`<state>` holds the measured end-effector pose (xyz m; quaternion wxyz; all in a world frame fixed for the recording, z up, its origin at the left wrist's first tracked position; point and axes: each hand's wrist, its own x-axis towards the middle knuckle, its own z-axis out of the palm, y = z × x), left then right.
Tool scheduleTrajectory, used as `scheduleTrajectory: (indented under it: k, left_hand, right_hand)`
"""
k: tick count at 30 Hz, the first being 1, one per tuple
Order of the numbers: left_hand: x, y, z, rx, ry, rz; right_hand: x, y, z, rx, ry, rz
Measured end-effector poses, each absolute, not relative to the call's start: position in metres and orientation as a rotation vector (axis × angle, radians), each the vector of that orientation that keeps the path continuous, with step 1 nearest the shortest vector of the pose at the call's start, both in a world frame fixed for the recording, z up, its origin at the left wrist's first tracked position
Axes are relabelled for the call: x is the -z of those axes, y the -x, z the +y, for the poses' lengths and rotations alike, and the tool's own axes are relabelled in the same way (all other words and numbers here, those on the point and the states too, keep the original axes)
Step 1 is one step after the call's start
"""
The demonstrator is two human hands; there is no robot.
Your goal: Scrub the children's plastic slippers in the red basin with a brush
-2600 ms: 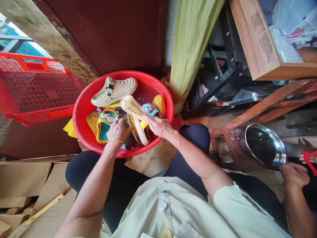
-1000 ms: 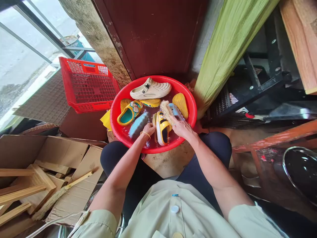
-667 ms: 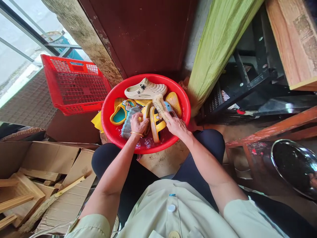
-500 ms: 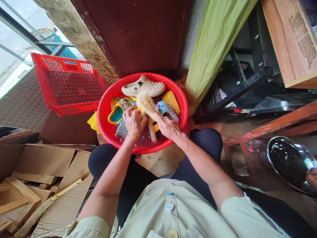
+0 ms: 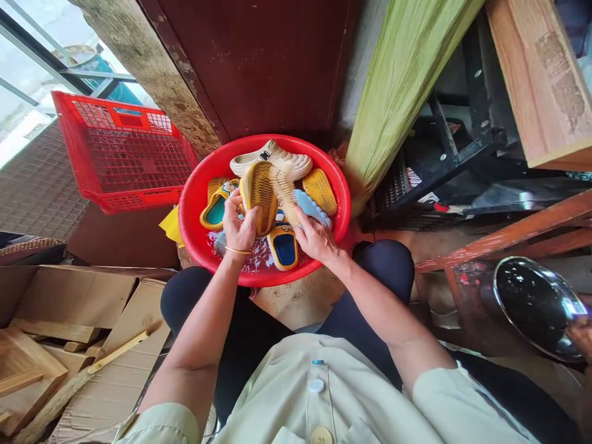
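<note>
My left hand (image 5: 239, 223) grips a yellow clog (image 5: 259, 196), its brownish patterned sole turned up toward me. In my right hand (image 5: 317, 237) is a pale scrub brush (image 5: 285, 191), its bristles blurred and close beside the sole. Both are over a red basin (image 5: 185, 216) of water. Inside it lie a cream clog (image 5: 296, 161) at the back, a yellow-and-teal clog (image 5: 215, 213) at the left, a yellow shoe sole (image 5: 320, 191) and a light blue clog (image 5: 314, 208) at the right. A yellow clog with a dark blue inside (image 5: 284, 248) floats in front.
A red plastic crate (image 5: 124, 154) stands left of the basin, and a cardboard box (image 5: 87, 296) with wood pieces sits nearer. Green cloth (image 5: 398, 92) hangs at the right. Another person's hand (image 5: 580, 333) touches a shiny dark lid (image 5: 536, 305) at far right.
My left hand has lifted the yellow clog up from the basin, sole showing. The light blue clog has turned over, and the dark-blue-lined clog now shows its opening. The brush remains in my right hand.
</note>
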<state>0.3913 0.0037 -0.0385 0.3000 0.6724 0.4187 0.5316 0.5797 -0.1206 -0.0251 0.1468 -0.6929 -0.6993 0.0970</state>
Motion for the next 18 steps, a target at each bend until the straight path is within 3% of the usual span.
scheduleTrajectory:
  k: [4, 9, 18]
  left_hand:
    - [0.04, -0.388, 0.014, -1.538, -1.455, 1.1]
    - [0.033, -0.377, 0.018, -1.532, -1.411, 1.167]
    - [0.045, -0.403, -0.008, -0.843, -0.95, 1.05]
  right_hand:
    - [0.028, -0.553, -0.126, -0.307, 1.953, -2.231]
    - [0.022, -0.56, -0.113, -0.375, 2.145, -2.038]
    - [0.012, -0.584, -0.113, -0.447, 2.106, -1.934]
